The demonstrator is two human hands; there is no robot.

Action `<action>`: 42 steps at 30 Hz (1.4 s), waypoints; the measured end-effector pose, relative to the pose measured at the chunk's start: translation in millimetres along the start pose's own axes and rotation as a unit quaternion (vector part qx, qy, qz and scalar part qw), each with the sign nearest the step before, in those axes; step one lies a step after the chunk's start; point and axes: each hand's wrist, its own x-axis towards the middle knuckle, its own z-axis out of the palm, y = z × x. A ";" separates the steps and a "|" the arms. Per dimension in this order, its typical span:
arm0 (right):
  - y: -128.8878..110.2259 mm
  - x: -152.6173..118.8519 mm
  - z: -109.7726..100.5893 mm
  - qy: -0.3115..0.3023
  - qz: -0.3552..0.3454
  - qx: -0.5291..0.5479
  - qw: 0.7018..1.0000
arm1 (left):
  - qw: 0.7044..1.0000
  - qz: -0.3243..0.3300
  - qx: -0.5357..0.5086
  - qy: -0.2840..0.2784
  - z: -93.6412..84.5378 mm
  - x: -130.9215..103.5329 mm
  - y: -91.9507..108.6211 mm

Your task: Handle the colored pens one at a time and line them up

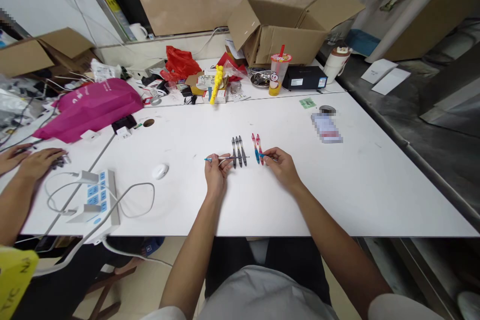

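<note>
- Your left hand (216, 175) is clamped on a slim pen part (233, 157).
- Your right hand (282, 166) pinches a small blue part (262, 155).
- Between them, three dark pens (238, 148) lie left of two red pens (259, 143).

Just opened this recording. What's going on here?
A person sits at a white table with pen parts in both hands. The left hand holds a slim pen part with a blue end, and the right hand pinches a small blue piece, too small to identify surely. The two parts are apart. Three dark pens and two red-topped pens lie in separate groups near the hands. Another person's hands rest at the far left.
</note>
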 end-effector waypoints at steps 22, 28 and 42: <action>-2.4 -7.9 7.7 -0.021 0.036 -0.090 0.995 | 0.998 0.008 0.044 -0.053 7.4 -7.5 2.2; -3.9 -6.3 4.1 -0.011 0.038 -0.072 0.997 | 0.998 0.020 0.047 -0.026 3.7 -4.4 3.1; -2.6 -4.0 -1.5 -0.010 0.031 -0.065 0.997 | 0.998 0.023 0.053 -0.007 3.0 -3.6 5.8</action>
